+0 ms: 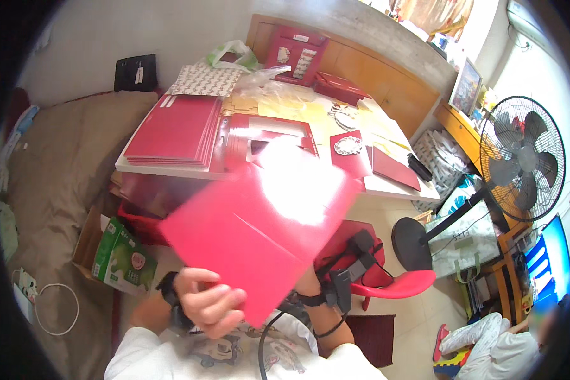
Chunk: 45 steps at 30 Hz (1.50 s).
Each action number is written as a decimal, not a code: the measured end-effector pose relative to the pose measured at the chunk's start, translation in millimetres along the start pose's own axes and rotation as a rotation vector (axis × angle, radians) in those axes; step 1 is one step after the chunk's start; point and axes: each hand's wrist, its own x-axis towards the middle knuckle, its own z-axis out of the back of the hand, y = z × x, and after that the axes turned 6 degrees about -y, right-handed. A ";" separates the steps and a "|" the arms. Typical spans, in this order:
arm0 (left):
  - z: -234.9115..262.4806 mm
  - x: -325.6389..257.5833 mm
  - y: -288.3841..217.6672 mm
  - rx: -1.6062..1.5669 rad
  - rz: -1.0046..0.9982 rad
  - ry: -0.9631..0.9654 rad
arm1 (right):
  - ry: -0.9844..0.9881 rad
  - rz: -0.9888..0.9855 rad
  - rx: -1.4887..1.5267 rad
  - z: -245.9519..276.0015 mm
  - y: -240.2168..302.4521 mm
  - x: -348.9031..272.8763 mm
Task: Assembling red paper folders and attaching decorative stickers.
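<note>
A large glossy red cardboard sheet [234, 237] is raised in front of me, tilted, with a fold line across it and a strong white glare on its upper part. My left hand [210, 304] is at its lower left edge, fingers curled over the near face; they appear to grip it. My right hand is hidden behind the sheet; only the wrist and forearm show below its right edge, so I cannot see the fingers. Beyond the sheet, the white table [171, 168] carries a stack of red boards [174, 130] and a red frame-like piece [285, 123] with a cut-out window.
A red board with a silver ornament [348, 145] lies on the table's right, near a black object [419, 167]. A red chair [396, 285] and black standing fan [522, 158] are at right. A green box [123, 256] stands lower left. Another person [497, 354] sits lower right.
</note>
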 end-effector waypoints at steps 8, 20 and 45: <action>0.5 -4.1 -6.4 -0.199 0.088 0.309 | -0.078 0.036 0.823 5.0 46.8 11.3; 1.1 -6.2 -7.4 -0.201 0.099 0.588 | -0.204 -0.083 0.468 -10.5 77.6 22.2; -22.1 59.9 47.2 -0.170 0.453 0.620 | 0.401 0.529 -0.459 15.5 128.5 37.4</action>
